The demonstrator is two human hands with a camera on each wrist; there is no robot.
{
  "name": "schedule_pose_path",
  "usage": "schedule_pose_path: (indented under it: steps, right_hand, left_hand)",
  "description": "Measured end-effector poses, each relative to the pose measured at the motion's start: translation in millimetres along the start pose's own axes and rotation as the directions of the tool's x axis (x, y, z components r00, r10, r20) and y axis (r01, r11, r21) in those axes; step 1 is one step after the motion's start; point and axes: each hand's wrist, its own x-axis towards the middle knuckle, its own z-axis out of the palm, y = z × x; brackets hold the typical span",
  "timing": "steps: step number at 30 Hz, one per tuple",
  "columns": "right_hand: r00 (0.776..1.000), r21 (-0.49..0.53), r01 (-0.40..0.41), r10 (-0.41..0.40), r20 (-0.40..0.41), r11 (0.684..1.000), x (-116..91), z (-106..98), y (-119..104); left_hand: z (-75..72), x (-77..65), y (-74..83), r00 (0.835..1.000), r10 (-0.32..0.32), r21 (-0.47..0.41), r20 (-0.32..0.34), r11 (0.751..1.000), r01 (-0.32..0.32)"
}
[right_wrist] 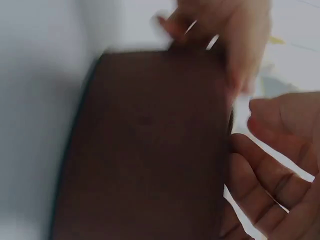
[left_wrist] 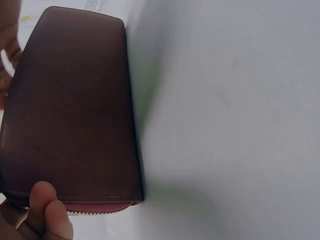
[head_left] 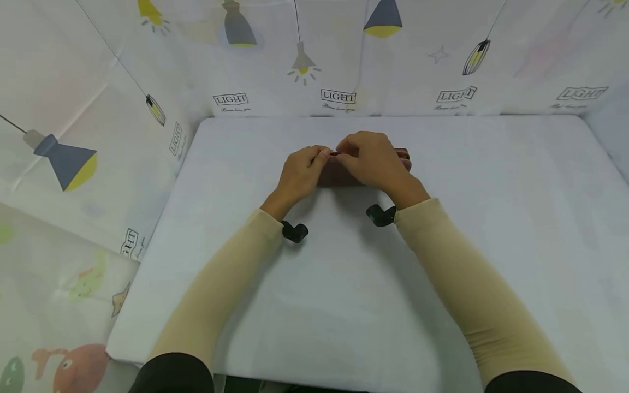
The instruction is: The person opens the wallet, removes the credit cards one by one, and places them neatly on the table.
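A brown zip wallet point(head_left: 338, 176) is held on its long edge near the back of the table, its flat side facing the person. My left hand point(head_left: 301, 170) grips its left end, fingertips bent over the short side. Beside those fingertips, reddish lining and zipper teeth point(left_wrist: 97, 213) show in the left wrist view. My right hand point(head_left: 375, 158) is at the top edge, thumb and forefinger converging on the zipper line close to the left thumb. The right wrist view is blurred; bent right fingers point(right_wrist: 250, 175) reach the wallet's edge there. A zipper pull is hidden.
The table point(head_left: 314, 305) has a white cover. Behind and to the left hang pale sheets point(head_left: 275, 65) printed with lamps. A small black wrist device point(head_left: 295, 232) hangs under the left wrist, and another black device point(head_left: 380, 215) under the right.
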Motion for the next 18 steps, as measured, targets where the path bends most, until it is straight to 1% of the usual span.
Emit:
schedule_pose_path:
  steps: [2, 5, 7, 10, 12, 14, 18]
  right_hand:
    - [1.0, -0.111, 0.005, -0.002, 0.025, 0.994, -5.3, -3.0, 13.2]
    - [0.999, -0.263, 0.019, -0.01, 0.036, 0.965, -14.0, -5.6, 31.2]
    - [0.999, -0.304, 0.017, -0.006, 0.036, 0.952, -20.4, -7.2, 39.7]
    - [1.0, -0.287, 0.021, -0.018, 0.016, 0.958, -26.9, -9.8, 47.4]
    - [1.0, -0.266, 0.026, -0.028, -0.003, 0.964, -30.0, -12.3, 50.3]
    - [0.999, -0.247, 0.025, -0.031, -0.02, 0.969, -32.4, -14.4, 53.1]
    - [1.0, -0.23, -0.003, -0.004, -0.028, 0.973, -37.0, -17.6, 60.8]
  left_hand:
    - [0.9, 0.9, 0.7, 1.0, -0.026, -0.006, -0.007, 1.0, 0.026]
    - [1.5, 1.4, 2.1, 0.998, -0.056, -0.024, -0.026, 0.998, 0.056]
    - [1.8, 1.9, 1.7, 0.996, -0.083, -0.052, -0.039, 0.995, 0.081]
    - [0.7, 2.8, 0.3, 0.989, -0.137, -0.107, -0.063, 0.986, 0.13]
    - [-0.6, 3.8, -0.6, 0.983, -0.171, -0.155, -0.069, 0.975, 0.159]
    - [-1.5, 4.1, -1.3, 0.977, -0.204, -0.2, -0.066, 0.962, 0.187]
    - [-2.2, 3.1, -5.8, 0.967, -0.252, -0.289, -0.044, 0.929, 0.23]
